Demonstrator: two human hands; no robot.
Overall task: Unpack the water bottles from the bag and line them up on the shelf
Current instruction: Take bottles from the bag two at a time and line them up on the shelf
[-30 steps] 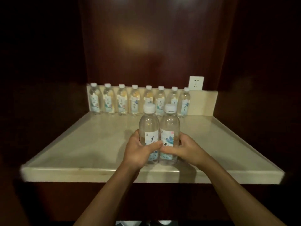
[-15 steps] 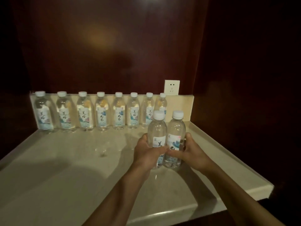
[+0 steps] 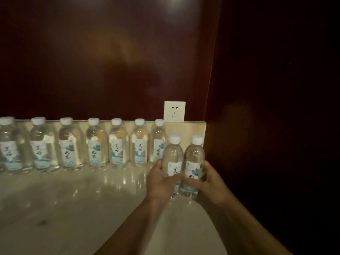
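Two clear plastic water bottles with white screw caps and pale blue printed labels stand upright and pressed side by side at about four o'clock on the glossy cream stone shelf (image 3: pixel 73 208): the left hand (image 3: pixel 161 183) wraps its fingers and thumb round the left-hand bottle (image 3: pixel 173 162), and the right hand (image 3: pixel 209 183) curls round the right-hand bottle (image 3: pixel 194 162). Whether their bases are touching the shelf cannot be told. Behind them, from nine o'clock across to roughly two o'clock, a row of seven matching clear bottles (image 3: pixel 117 144) lines the low cream upstand, and a white wall socket (image 3: pixel 174 111) sits above its right end. The gap left for the pair seems to be the corner at the row's right end, so the sound way is probably to keep both bottles vertical, slide them together toward the upstand, stop just beside the last bottle without knocking it, square the labels forward, then let go of one at a time.
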